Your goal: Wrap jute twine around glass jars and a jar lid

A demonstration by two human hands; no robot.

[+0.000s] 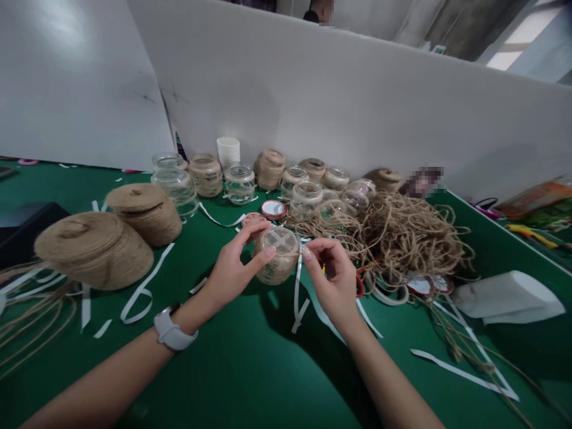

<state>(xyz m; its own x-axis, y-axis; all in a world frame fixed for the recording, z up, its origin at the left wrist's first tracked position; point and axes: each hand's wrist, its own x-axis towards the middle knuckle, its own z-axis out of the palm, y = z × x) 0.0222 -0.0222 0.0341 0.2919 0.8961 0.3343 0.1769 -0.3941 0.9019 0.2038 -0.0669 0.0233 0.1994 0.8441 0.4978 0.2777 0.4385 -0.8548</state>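
A glass jar is tilted bottom-up over the table, with a cross of pale tape on its base and jute twine partly wrapped round its side. My left hand grips it from the left, thumb and fingers on the glass. At the jar's right side, my right hand pinches thumb and forefinger together on a thin strand of twine. A white tape strip hangs down beside these fingertips. Behind the jar lie round lids with red rims.
Two big twine spools stand at left. Several glass jars, some twine-wrapped, line the back near stacked white cups. A tangled twine heap and a white roll lie right. Cut tape strips litter the green table.
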